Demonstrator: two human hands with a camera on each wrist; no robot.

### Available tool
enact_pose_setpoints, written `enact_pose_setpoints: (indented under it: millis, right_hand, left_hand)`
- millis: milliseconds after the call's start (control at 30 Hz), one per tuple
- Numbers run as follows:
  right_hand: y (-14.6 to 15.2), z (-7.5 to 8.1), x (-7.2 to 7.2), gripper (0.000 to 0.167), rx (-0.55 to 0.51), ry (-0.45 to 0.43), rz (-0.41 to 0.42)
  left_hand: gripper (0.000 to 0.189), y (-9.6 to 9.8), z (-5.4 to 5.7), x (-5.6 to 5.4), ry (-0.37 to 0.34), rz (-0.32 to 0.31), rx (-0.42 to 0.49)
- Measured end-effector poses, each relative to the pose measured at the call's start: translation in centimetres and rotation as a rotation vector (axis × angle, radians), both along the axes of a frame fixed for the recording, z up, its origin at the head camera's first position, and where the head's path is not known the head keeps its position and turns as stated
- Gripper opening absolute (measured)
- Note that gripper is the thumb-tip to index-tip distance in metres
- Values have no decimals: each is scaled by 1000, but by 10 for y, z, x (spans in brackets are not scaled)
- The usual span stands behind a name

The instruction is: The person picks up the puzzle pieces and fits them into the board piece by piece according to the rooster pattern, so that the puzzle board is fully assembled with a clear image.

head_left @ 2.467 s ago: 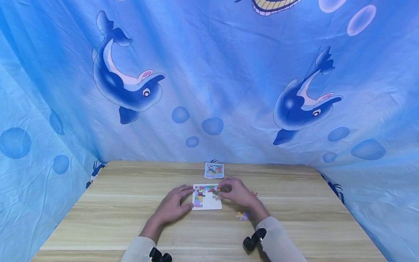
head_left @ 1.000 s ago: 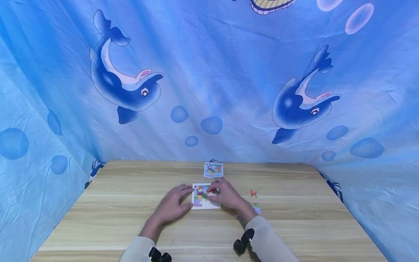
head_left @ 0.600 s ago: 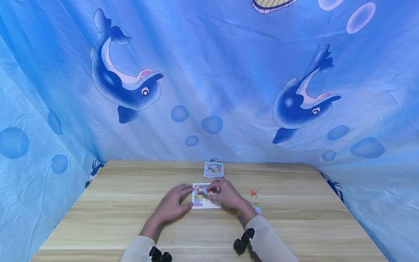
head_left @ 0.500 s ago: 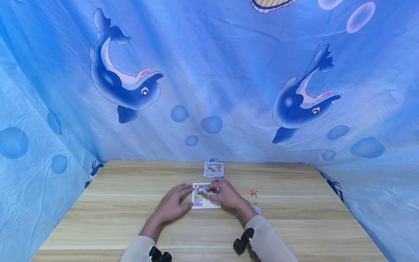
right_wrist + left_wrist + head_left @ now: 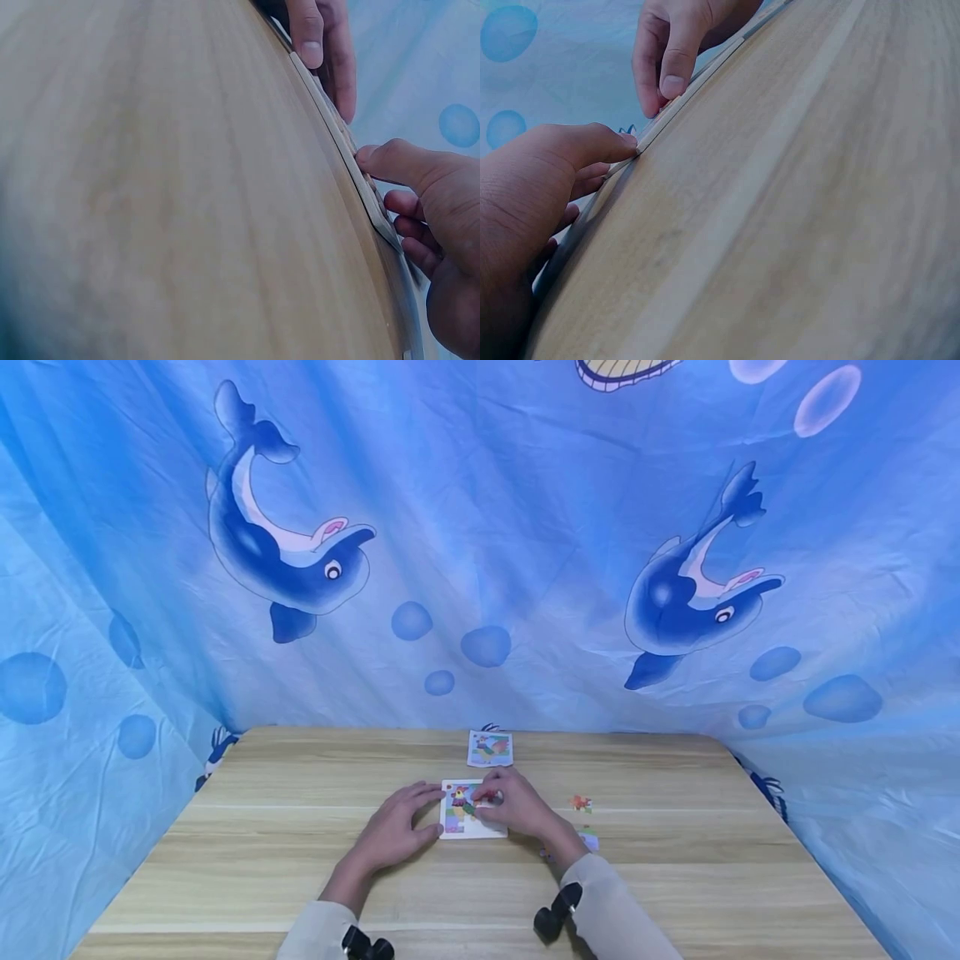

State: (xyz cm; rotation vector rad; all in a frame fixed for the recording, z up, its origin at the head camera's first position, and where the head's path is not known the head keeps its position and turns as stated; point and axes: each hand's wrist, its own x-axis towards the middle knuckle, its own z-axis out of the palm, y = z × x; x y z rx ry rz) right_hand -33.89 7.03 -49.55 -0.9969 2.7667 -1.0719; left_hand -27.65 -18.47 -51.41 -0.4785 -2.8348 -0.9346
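A small white puzzle board (image 5: 483, 833) lies on the table, its picture of a colourful rooster partly filled with pieces and its lower right bare white. At the board's left edge rests my left hand (image 5: 397, 828), forefinger near the top corner and thumb at the bottom one. Over the board's right half, my right hand (image 5: 519, 806) pinches a puzzle piece (image 5: 471, 808), mostly hidden by the fingers, with a green part showing flat against the picture. In the right wrist view my right thumb (image 5: 375, 154) meets the pieces on top of the board.
Behind the board lies a picture card (image 5: 491, 748) with the same rooster. To the right are loose puzzle pieces: an orange one (image 5: 581, 802), a pale lilac one (image 5: 589, 840) and one (image 5: 546, 854) partly covered by my right wrist. A blue dolphin curtain (image 5: 487, 568) hangs behind the table.
My right hand has come left from the board's right edge, bringing the piece to the middle. The piece's green part was tilted and now lies flat. My left hand has stayed put.
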Motion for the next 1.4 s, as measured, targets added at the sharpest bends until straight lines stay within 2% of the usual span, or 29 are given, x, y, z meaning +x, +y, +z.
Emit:
enact_pose_setpoints:
  millis: [200, 300, 433, 567, 767, 933, 1133, 1400]
  right_hand:
    - [1, -2, -2, 15, 5, 5, 2]
    - [3, -1, -2, 16, 3, -28, 7]
    - [9, 5, 0, 17, -47, -100, 13]
    - [22, 8, 1, 17, -92, -97, 16]
    - [58, 11, 2, 24, -102, -77, -41]
    - [96, 13, 4, 23, -88, -43, -99]
    - [140, 4, 8, 20, -102, -88, -190]
    - [173, -5, 13, 22, -113, -90, -276]
  left_hand:
    - [55, 1, 0, 0, -9, 5, -3]
    - [55, 1, 1, 0, -11, 6, -4]
    - [55, 1, 0, -1, -5, 5, -10]
    - [56, 2, 0, 0, -3, 3, -7]
    - [57, 2, 0, 1, 0, -6, -10]
    - [57, 1, 0, 1, 13, -2, -7]
    - [56, 0, 0, 1, -3, -6, -11]
    - [57, 1, 0, 0, 13, -11, -10]
